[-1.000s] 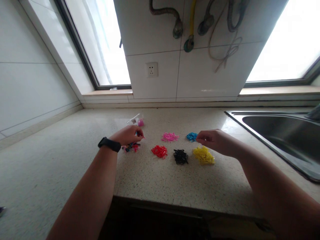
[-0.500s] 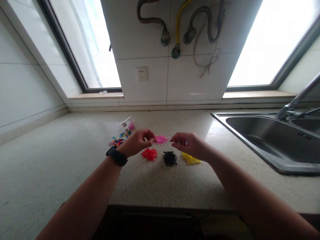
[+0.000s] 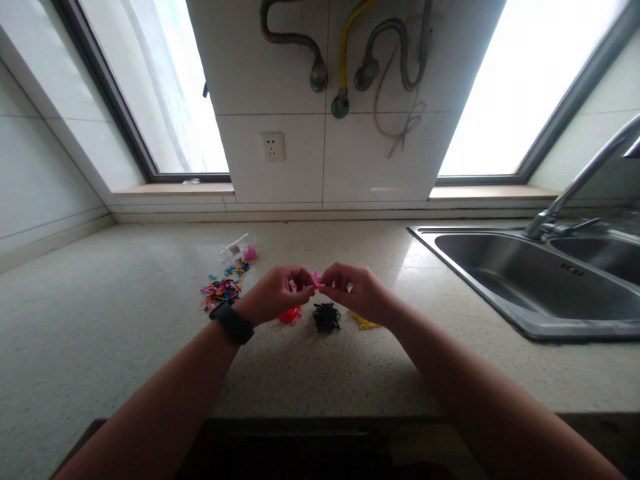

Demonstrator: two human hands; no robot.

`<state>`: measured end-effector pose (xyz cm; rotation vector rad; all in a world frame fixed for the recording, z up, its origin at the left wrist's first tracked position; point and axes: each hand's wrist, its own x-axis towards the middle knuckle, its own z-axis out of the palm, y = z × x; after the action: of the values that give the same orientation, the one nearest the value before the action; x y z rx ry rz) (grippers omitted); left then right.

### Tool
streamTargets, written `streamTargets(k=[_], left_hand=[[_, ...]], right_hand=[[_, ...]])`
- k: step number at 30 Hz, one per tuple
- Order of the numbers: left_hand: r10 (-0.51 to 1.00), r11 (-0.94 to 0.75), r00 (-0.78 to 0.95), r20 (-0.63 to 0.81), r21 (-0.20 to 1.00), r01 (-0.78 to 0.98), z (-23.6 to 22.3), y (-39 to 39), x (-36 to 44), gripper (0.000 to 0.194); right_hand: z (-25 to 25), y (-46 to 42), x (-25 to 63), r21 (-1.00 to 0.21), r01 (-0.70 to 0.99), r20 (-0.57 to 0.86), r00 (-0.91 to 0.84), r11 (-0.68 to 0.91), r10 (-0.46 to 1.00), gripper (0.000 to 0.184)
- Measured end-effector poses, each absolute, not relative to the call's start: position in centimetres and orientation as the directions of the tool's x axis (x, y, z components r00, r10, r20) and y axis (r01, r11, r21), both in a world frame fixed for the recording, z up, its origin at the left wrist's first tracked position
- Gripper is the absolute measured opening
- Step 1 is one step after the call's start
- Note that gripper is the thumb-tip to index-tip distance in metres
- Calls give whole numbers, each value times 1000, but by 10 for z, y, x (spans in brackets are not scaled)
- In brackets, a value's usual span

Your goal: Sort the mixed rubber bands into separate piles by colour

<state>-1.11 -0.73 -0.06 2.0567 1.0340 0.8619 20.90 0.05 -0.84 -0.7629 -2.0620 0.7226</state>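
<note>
My left hand (image 3: 277, 292) and my right hand (image 3: 357, 291) meet in a fingertip pinch over the worktop. Between and behind the fingertips shows part of a pink pile (image 3: 316, 276) of small band-like pieces. Whatever the fingers pinch is too small to make out. Below my left hand lies a partly covered red pile (image 3: 289, 316). Nearer me, between the hands, is a black pile (image 3: 327, 319) of the same sort of small bands. A yellow pile (image 3: 365, 323) shows partly under my right hand.
Left of my hands, mixed coloured bands (image 3: 219, 293) lie scattered. Behind them are a clear plastic bag (image 3: 234, 249) and a small pink item (image 3: 249, 253). A steel sink (image 3: 493, 267) with a tap (image 3: 565, 200) is set in the worktop (image 3: 125, 313) at right.
My right hand has moved left to meet my left hand, so the fingertips are now close together over the pink pile. The view has shifted slightly to the right.
</note>
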Motion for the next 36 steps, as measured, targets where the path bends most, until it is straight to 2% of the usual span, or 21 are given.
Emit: streamTargets(k=[4,9,16,22,25,31,36], left_hand=[[836,-478,481,264,781,402,-3,-5,-11,21],[840,-465,477,259,797,386,-3,-4,-11,23],[859,-417,436,269,861,290,-1,-6,-9,22],[859,-401,407,309,902,162,2,-6,-11,17],[881,-337,378,283,938,81,1,-5,-12,22],[894,-260,347,281,960,-107,1,-6,-13,26],[906,-197,326,269,951,-237,6,-12,-14,25]], right_hand=[[-9,1,210,-700,267,478,-514,663,712,21],[-9,1,210,-703,285,480,-485,651,731,13],[-9,5,213,-758,195,509,-421,623,751,14],[0,4,217,-863,19,466,-358,506,809,15],[3,3,219,-899,-62,429,-335,434,839,17],[1,6,222,-897,-239,431,-288,372,855,15],[4,2,223,-884,-310,437,-280,350,855,13]])
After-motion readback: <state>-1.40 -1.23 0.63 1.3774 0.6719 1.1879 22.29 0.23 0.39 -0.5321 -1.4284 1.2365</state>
